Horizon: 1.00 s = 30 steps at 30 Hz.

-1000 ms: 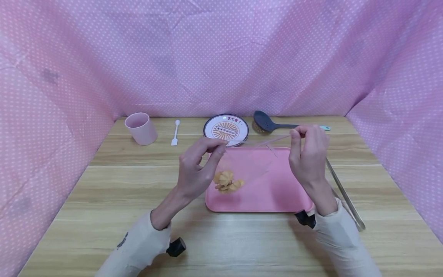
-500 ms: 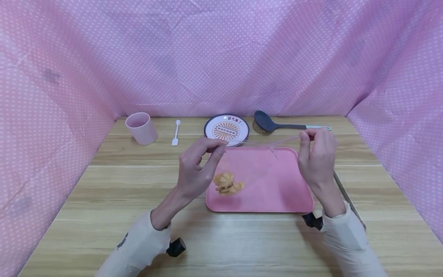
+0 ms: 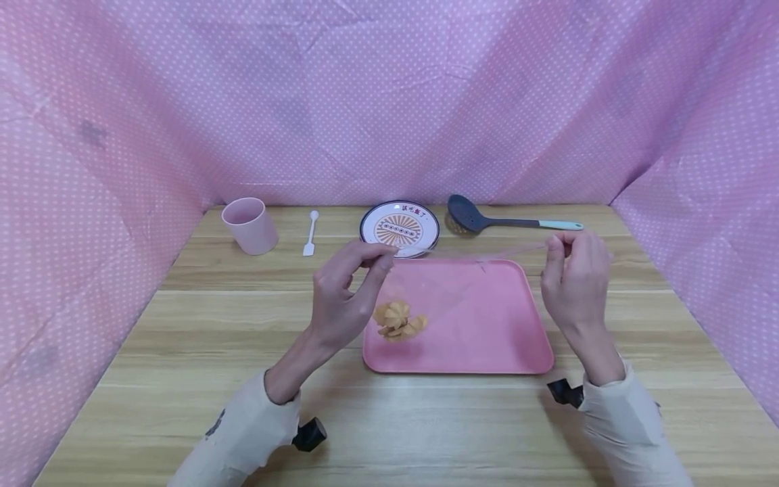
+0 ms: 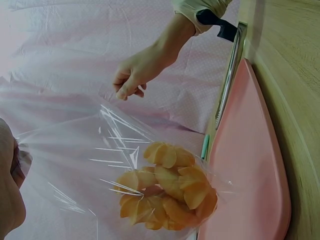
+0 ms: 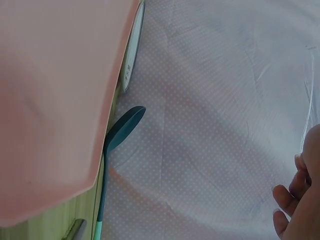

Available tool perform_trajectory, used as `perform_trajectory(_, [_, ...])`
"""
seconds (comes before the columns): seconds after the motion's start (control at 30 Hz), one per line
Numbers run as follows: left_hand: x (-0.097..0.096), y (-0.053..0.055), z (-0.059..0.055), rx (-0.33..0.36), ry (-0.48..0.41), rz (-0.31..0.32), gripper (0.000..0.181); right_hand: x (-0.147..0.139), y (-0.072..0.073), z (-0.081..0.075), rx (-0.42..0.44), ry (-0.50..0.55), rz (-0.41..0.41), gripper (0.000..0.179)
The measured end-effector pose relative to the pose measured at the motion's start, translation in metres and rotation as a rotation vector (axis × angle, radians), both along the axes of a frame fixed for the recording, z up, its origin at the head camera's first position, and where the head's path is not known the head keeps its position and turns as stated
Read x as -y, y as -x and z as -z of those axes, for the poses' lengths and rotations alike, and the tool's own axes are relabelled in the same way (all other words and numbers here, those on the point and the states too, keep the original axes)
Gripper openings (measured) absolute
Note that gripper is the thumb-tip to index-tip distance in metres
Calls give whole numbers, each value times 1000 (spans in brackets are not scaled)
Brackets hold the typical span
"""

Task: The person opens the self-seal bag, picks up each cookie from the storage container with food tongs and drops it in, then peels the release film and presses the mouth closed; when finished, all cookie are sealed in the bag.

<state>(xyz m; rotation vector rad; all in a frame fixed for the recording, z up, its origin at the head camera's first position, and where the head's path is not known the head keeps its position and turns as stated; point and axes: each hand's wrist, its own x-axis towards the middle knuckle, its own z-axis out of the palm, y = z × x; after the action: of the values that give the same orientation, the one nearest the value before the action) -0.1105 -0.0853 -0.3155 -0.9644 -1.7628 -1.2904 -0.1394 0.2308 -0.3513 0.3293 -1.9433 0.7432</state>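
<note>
My left hand (image 3: 349,291) pinches the top of a clear plastic bag (image 4: 65,130) between thumb and fingertips. Shell-shaped, golden cookies (image 4: 165,185) are bunched in the bag's lower corner, over the left part of a pink tray (image 3: 481,325). To the right, my right hand (image 3: 578,284) pinches the end of a thin clear strip (image 3: 517,251). That strip stretches across above the tray toward the bag's top by the left hand. In the right wrist view, the same strip (image 5: 311,95) runs up from the curled fingers.
A pink cup (image 3: 251,228) and small white spoon (image 3: 310,233) stand and lie back left. Behind the tray are a patterned plate (image 3: 398,226) and a dark slotted ladle (image 3: 481,218). Metal tongs (image 4: 232,75) lie along the tray's right side. Polka-dot cloth (image 3: 389,101) surrounds the table.
My right hand has moved steadily right, drawing its end of the strip out longer and straighter. The left hand and cookies stay nearly in place.
</note>
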Motion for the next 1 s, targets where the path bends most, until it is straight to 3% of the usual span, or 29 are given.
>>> perform_trajectory(1.0, [2,2,2,-21,-9,-30,8,-35,-6,12,115,-1,113,25])
